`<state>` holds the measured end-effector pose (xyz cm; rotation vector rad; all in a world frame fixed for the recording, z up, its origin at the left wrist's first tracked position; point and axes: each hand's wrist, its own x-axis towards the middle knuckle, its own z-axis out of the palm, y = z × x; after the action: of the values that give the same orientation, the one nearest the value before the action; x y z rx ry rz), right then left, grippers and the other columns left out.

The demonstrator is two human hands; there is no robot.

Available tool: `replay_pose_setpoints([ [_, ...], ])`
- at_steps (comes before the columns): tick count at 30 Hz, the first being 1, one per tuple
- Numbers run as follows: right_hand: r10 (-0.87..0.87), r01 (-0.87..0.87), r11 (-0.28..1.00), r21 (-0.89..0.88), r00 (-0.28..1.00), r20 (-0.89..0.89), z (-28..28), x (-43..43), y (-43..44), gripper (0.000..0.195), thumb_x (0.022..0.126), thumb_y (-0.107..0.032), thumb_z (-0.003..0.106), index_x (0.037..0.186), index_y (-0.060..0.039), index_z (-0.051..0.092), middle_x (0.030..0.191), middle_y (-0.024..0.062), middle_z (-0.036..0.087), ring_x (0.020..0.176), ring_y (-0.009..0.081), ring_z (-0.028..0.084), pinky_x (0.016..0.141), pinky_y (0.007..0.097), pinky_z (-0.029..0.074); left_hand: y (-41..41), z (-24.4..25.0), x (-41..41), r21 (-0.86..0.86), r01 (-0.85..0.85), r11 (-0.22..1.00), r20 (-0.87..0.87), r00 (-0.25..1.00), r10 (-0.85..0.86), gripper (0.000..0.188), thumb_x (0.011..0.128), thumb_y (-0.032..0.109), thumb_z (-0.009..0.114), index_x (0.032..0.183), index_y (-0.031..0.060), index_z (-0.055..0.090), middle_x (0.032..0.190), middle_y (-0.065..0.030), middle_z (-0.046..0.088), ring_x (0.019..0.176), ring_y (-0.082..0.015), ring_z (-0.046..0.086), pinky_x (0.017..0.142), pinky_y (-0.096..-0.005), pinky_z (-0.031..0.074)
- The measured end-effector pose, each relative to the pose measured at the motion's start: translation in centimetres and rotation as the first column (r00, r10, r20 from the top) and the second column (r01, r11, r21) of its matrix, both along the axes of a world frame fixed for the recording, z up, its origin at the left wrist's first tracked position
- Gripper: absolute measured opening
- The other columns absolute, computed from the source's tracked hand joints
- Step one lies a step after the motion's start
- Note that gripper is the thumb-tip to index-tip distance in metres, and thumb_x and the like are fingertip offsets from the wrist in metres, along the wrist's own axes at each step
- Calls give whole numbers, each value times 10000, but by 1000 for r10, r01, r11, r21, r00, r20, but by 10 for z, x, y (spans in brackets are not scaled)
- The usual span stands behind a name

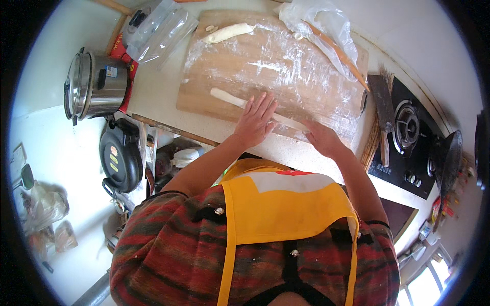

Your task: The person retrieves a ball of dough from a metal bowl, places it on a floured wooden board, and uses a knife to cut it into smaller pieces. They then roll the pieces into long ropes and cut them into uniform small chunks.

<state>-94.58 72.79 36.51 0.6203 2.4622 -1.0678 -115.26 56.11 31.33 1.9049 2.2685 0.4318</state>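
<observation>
A long thin rope of dough (229,97) lies slantwise near the front edge of a floured wooden board (199,82). My left hand (257,118) rests flat across its middle, palm down, with the fingers slightly apart. At the rope's right end is my right hand (323,137), its fingertips touching the dough; part of its fingers is hard to make out. A thicker piece of dough (229,33) lies at the board's far left, with small dough bits (211,28) beside it. Another small bit (297,36) sits near the far edge.
A wooden rolling pin (337,49) lies with a clear plastic bag (317,19) at the board's far right. Further right are a cleaver-like tool (381,103) and a black gas hob (407,126). A steel pot (97,84) and more plastic bags (164,34) stand at the left.
</observation>
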Motion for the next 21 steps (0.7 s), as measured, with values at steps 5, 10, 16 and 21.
replay_pose_setpoints([
  [5,-98,99,995,-1,987,-130,-2,-13,18,398,964,-200,486,1342,-78,455,1238,237,569,1109,405,570,983,449,441,63,-13,-47,160,-151,975,-129,977,173,555,973,357,438,1425,39,386,1535,-164,290,1442,-319,221,1165,-533,114],
  [10,-51,51,999,-7,997,-63,2,-4,38,390,970,-201,475,1335,-65,473,1252,232,568,1148,395,553,1004,441,424,29,-8,-44,40,-231,972,-101,967,234,533,974,334,435,1413,33,404,1516,-170,317,1427,-323,248,1161,-535,117],
  [16,-70,68,997,-27,995,-68,2,9,23,391,958,-160,480,1333,-48,476,1248,231,567,1151,378,550,1010,418,412,7,-6,-70,55,-229,972,-182,955,235,554,938,350,495,1386,30,434,1489,-171,352,1407,-316,282,1152,-543,145],
  [21,-164,155,981,-113,984,-69,1,-1,49,385,955,-144,491,1327,-44,481,1264,228,557,1160,369,546,1008,401,416,35,-8,-105,54,-342,938,-179,921,346,551,943,315,486,1420,53,400,1512,-155,334,1422,-314,265,1142,-551,171],
])
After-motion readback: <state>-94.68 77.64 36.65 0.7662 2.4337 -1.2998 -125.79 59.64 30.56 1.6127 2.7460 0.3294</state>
